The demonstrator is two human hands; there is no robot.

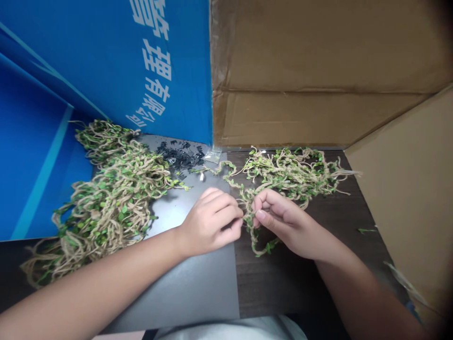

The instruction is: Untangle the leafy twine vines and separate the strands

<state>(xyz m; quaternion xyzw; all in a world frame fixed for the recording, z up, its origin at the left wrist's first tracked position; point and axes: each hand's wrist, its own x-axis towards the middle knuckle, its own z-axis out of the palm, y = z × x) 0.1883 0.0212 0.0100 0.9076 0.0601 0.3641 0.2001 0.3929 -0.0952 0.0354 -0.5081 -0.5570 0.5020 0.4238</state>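
A braided twine strand with small green leaves (261,251) hangs between my two hands near the middle of the table. My left hand (213,221) is closed, its fingertips pinching the strand's twine ends. My right hand (279,219) has its thumb and curled fingers closed on the same strand, just right of my left fingertips. From there the strand curves back and left over the table. Behind my right hand lies a pile of similar leafy twine (293,172). A larger heap of leafy twine (116,203) spreads at the left, beyond my left forearm.
Small black pieces (182,156) lie scattered at the back, beside a clear plastic bag (213,156) and a small white item (202,176). A blue printed panel (170,28) and a brown cardboard box (318,56) stand behind. Another cardboard surface (406,165) borders the right.
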